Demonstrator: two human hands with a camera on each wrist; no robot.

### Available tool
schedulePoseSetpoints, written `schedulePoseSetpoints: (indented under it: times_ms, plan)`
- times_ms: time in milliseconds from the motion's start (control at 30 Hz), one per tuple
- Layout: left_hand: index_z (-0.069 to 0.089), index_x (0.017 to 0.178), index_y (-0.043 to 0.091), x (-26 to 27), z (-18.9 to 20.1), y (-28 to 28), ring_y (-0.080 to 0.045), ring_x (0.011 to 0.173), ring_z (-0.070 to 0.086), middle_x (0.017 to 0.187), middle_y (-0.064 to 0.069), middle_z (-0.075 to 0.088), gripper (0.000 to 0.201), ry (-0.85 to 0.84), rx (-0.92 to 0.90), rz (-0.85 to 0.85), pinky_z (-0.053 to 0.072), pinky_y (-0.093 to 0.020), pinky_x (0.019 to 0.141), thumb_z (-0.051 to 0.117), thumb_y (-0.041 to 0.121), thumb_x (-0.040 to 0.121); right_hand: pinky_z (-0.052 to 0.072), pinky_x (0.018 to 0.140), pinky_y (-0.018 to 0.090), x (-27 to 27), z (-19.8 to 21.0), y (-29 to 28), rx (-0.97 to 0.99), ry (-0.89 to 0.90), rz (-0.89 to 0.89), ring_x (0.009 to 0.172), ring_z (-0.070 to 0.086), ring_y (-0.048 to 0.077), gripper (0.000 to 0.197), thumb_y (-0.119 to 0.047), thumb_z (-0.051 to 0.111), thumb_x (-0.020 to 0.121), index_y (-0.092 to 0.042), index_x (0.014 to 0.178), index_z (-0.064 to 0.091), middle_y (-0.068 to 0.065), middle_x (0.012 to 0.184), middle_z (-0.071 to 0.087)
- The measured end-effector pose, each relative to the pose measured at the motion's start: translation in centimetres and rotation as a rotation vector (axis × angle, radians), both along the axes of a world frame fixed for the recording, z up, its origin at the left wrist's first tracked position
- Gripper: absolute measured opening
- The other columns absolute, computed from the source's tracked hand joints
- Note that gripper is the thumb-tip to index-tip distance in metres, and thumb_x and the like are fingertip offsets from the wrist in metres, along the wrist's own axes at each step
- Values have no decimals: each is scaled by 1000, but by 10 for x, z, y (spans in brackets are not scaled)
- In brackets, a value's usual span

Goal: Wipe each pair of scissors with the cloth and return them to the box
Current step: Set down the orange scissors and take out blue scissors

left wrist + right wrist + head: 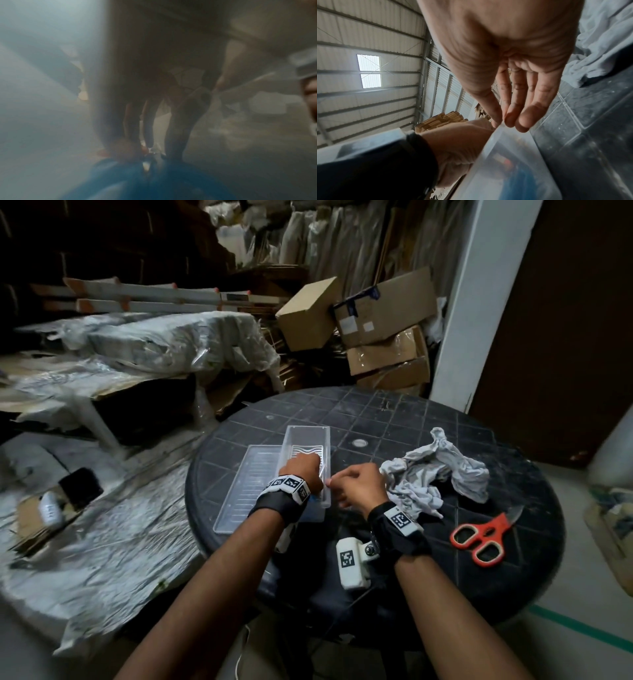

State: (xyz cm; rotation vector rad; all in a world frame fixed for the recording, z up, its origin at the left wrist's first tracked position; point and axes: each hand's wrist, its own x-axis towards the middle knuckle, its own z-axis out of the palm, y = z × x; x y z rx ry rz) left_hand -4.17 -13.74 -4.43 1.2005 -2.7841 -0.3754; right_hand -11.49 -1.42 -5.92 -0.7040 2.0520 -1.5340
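Observation:
A clear plastic box [308, 433] stands mid-table with its lid [246, 484] lying to its left. My left hand [308, 472] is down inside the box, fingers curled on blue-handled scissors [154, 180], which show only as a blurred blue shape in the left wrist view. My right hand [334, 484] pinches the box's right rim [500, 128] between thumb and fingertips near the front corner. A crumpled white cloth [435, 470] lies to the right of the box. Orange-handled scissors [483, 537] lie on the table at the front right, away from both hands.
The round dark table [411, 412] has a grid-patterned top. Cardboard boxes [383, 326] and plastic-wrapped bundles [164, 340] crowd the floor behind and to the left. A white pillar [479, 302] stands at the back right.

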Motion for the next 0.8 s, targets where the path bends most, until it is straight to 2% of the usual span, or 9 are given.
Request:
schedulePoseSetpoints:
  times_ms: [167,267,433,500,600,700,800]
  plan:
    - [63,106,8,4,5,2,-38,112,63,122,-19,64,36,52,16,28,50,-36,84,81,17,77,52,52,30,6,5,3,-2,-21,-24,48,62,22,10,-9,83,76,-8,70,76,10,60,72]
    - [62,108,7,8,6,6,-37,113,62,121,-19,65,32,79,16,30,48,-35,84,76,15,81,55,55,33,10,7,5,6,-13,-27,48,62,22,7,-8,82,74,-8,70,76,9,59,71]
    - [61,115,8,11,7,12,-35,114,62,124,-18,64,50,41,75,2,47,-33,78,84,24,74,57,54,34,15,10,10,-1,-14,-35,47,61,21,11,-8,83,78,-7,71,75,11,62,72]
    - [59,122,7,12,8,13,-35,117,61,127,-18,63,52,43,89,-16,49,-34,82,81,23,78,57,55,35,16,9,10,-9,-18,-45,47,61,23,13,-8,84,77,-8,69,73,14,66,73]
    - [53,125,5,14,11,19,-38,118,60,127,-20,62,55,57,81,-21,45,-35,81,81,23,80,58,57,38,17,7,11,-2,-22,-55,48,63,24,12,-7,82,76,-8,68,73,16,67,73]
    - [47,128,7,17,13,22,-39,120,59,130,-20,60,66,56,86,1,51,-39,87,83,21,75,56,54,35,19,7,15,8,-25,-50,46,62,24,12,-9,83,77,-7,69,74,12,59,71]
    - [48,125,6,19,19,23,-39,118,60,129,-22,60,60,75,140,10,51,-38,85,82,12,75,54,55,33,20,7,19,10,-42,-27,48,63,25,13,-9,84,78,-7,70,73,11,58,69]
